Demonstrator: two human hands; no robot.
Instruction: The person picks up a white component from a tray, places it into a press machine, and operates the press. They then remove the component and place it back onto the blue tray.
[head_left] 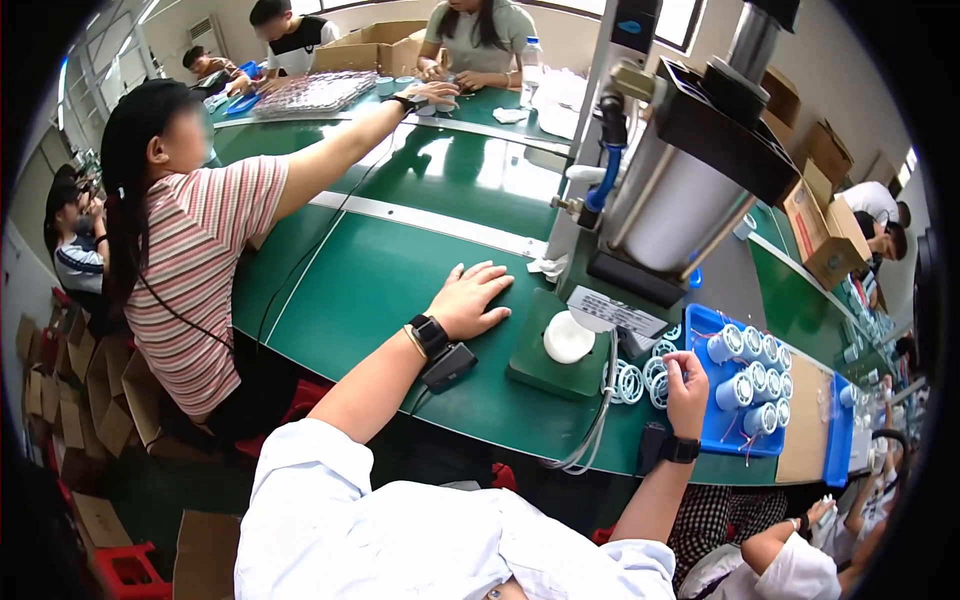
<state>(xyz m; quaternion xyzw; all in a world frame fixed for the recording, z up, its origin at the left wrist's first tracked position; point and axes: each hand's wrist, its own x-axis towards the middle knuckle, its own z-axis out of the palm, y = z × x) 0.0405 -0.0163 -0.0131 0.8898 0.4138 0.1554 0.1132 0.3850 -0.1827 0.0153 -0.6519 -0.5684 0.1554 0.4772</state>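
Note:
My left hand (pixel 470 302) rests palm down on the green table (pixel 350 300), its fingers spread and nothing in it. To its right stands a press (pixel 668 190) with a silver cylinder. A white round part (pixel 569 338) sits on the press's green base (pixel 535 368). My right hand (pixel 686 392) is closed, fingers curled, beside several pale blue rings (pixel 628 384); whether it holds anything is hidden. Just right of that hand, a blue tray (pixel 708 442) carries several pale blue cup-shaped housings (pixel 735 391) with thin wires.
A black box (pixel 449 367) lies by my left wrist, another (pixel 652 447) by my right. Cables (pixel 590 445) hang over the table's front edge. At left, a person in a striped shirt (pixel 205 270) reaches across the table. Another person (pixel 487 55) sits opposite, near a bottle (pixel 531 72).

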